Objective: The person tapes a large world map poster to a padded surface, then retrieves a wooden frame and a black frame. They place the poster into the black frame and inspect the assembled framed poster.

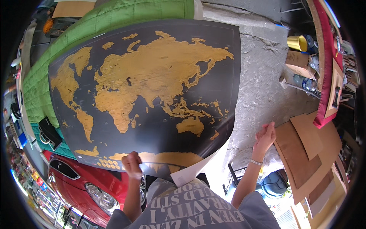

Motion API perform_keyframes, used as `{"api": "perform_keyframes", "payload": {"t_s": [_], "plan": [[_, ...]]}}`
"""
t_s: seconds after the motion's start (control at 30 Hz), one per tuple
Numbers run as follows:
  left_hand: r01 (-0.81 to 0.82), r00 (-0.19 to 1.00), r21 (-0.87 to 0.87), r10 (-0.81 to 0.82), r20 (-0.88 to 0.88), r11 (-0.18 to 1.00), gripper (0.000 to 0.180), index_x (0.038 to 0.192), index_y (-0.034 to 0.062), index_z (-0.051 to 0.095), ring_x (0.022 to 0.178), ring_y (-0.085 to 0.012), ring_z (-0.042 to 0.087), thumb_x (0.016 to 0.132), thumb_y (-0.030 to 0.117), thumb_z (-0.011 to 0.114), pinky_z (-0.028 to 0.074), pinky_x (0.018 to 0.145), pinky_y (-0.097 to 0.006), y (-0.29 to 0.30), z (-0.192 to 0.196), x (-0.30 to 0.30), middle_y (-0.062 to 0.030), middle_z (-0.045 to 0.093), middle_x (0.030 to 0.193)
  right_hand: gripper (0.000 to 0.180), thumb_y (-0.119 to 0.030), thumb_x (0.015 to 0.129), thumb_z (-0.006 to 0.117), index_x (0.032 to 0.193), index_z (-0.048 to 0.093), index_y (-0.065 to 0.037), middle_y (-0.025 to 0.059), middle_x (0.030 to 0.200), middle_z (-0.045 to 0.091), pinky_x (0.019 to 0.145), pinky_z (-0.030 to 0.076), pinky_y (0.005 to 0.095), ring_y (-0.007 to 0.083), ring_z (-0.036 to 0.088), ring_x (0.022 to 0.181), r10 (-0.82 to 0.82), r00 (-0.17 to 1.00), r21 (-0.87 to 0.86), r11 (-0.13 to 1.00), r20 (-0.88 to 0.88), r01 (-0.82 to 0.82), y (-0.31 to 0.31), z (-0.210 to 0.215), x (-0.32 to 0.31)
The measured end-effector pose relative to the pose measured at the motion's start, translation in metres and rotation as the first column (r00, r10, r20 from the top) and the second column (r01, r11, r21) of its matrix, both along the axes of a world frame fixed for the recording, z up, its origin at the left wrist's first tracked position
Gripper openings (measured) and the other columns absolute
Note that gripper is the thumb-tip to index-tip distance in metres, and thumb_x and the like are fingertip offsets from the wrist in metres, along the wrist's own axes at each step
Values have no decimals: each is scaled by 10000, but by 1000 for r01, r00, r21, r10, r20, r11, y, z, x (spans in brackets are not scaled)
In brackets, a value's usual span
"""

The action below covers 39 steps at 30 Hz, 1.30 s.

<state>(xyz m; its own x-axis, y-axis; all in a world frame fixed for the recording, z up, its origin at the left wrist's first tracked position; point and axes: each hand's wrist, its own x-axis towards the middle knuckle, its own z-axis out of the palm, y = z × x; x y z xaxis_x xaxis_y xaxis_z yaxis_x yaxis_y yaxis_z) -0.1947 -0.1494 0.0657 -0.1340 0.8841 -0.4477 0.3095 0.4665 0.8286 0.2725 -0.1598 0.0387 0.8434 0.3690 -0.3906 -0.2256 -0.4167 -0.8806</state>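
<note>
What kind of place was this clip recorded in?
Probably a small framing or craft workshop open to the street. The left hand holds a black-and-gold world map poster over a rough concrete floor, with brown board sheets stacked nearby and a red car parked close.

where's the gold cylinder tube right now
In the head view, the shiny gold cylindrical tube lies at the upper right on the grey concrete floor, just above a brown cardboard piece, right of the black-and-gold world map poster.

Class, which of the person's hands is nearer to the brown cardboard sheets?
Right. The right hand hovers just beside the edge of the cardboard sheets; the left hand is far off, gripping the bottom edge of the world map.
</note>
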Motion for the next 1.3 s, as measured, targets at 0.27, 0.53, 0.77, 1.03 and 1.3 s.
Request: {"api": "perform_keyframes", "payload": {"t_s": [0.27,0.53,0.77,1.03,1.3], "plan": [[-211,948,264,131,291,941,872,776,-8,585,671,-138,443,1005,724,169,309,692,-243,-7,21,-89,-60,520,698,342,-215,1078,503,801,552,-22,-14,635,436,523,254,228,38,362,579,490,797,171,804,354,-570,97,115,-188],[-467,880,215,475,19,857,583,609,13,574,509,-68,397,1065,369,499,272,494,-285,-75,17,-260,4,459,514,81,-71,989,604,988,627,6,82,917,609,580,430,268,112,515,640,987,164,284,155,6,-946,55,114,-513],[-421,824,321,506,-256,848,381,907,-4,686,776,-136,521,1048,312,528,384,734,-288,-134,27,-467,-55,647,822,408,-277,999,654,1268,519,-2,141,1069,583,637,514,275,147,593,736,984,93,376,29,154,-926,29,45,-809],[-715,690,67,718,-93,696,262,967,32,674,843,-112,625,1056,224,521,456,747,-249,-182,-13,-517,-44,710,943,684,-351,982,660,1428,311,31,286,1419,312,984,505,420,386,492,1240,959,282,258,272,3,-927,46,24,-953],[-601,780,-174,620,84,780,182,1040,14,652,891,-87,604,1051,154,535,455,810,-245,-212,-46,-488,-28,686,998,311,-268,984,650,1204,621,-51,417,1356,413,944,500,468,482,569,1142,977,213,93,210,24,-973,69,27,-958]]}}
